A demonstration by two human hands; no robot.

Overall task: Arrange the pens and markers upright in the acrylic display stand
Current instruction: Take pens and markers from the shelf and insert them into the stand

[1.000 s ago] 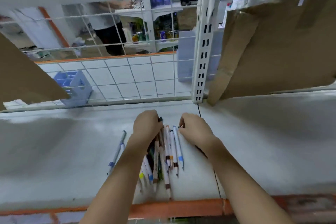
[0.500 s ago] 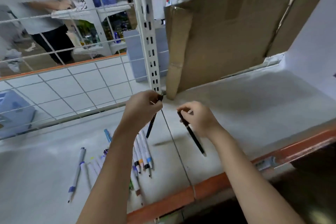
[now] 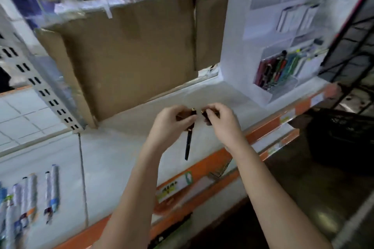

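My left hand (image 3: 172, 122) pinches a dark pen (image 3: 188, 143) near its top, fingers curled round it, so the pen hangs tip-down above the shelf (image 3: 121, 147). My right hand (image 3: 220, 119) is level with the left and just beside it, fingers curled on a short dark piece (image 3: 204, 114) with a gold end; it is too hidden and blurred for me to say what it is. The gold ends of the pen and the piece are near each other but apart.

The stand (image 3: 283, 79) sits well to the right at the shelf's far end against a white wall, already holding a row of coloured pens leaning in it. A group of white markers (image 3: 30, 198) lies flat on the shelf at the lower left, well apart from my hands.

Brown cardboard (image 3: 131, 56) covers the back of the shelf. An orange rail (image 3: 202, 166) with price labels runs along the front edge.
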